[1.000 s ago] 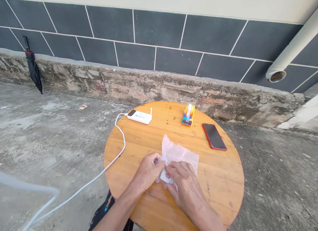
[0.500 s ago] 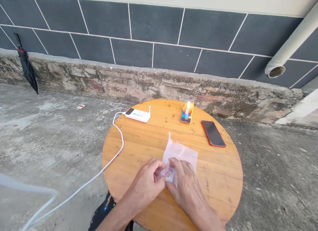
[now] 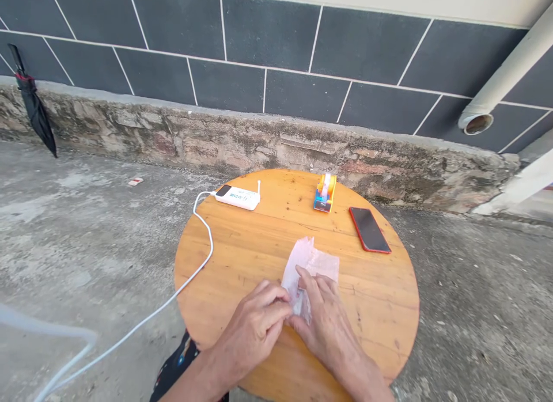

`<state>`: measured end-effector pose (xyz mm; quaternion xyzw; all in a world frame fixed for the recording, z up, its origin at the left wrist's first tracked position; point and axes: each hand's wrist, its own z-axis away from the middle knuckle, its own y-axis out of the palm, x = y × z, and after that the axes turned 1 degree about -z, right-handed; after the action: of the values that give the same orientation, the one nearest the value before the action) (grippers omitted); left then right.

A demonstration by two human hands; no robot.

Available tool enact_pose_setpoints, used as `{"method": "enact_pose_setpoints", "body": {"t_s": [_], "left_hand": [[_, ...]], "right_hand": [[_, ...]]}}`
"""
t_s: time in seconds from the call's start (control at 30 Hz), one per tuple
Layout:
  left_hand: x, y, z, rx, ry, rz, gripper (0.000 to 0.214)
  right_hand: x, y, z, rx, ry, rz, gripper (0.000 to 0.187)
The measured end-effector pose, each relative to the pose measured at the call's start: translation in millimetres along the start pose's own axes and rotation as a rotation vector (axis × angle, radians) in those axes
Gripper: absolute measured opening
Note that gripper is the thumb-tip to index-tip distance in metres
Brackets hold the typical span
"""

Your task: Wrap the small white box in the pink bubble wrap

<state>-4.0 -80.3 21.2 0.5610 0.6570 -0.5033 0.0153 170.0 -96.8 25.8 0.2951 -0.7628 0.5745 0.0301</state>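
A sheet of pale bubble wrap [image 3: 311,262] lies near the middle of a round wooden table [image 3: 380,310], its near end lifted and curled. My left hand [image 3: 254,327] is closed, pinching the wrap's near edge from the left. My right hand [image 3: 322,318] is closed on the same edge from the right, fingers pressed down over a small wrapped thing I cannot make out. The two hands touch each other over the wrap.
On the table's far side lie a white power bank [image 3: 237,196] with a white cable [image 3: 190,281] trailing off left, an orange tape dispenser [image 3: 325,193] and a red-edged phone [image 3: 369,229]. A folded black umbrella [image 3: 32,102] leans on the wall; a white drainpipe [image 3: 496,85] hangs right.
The bubble wrap has been rolled further up from its near end, so less lies flat. Both hands have stayed on its near edge, and the view has shifted slightly right.
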Motion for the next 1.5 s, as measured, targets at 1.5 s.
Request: {"method": "enact_pose_setpoints", "body": {"t_s": [1.5], "left_hand": [[11,-6.0,-5,0.140,0.175,0.005,0.025]], "right_hand": [[5,-13,58,-0.154,0.869,-1.016,0.067]]}}
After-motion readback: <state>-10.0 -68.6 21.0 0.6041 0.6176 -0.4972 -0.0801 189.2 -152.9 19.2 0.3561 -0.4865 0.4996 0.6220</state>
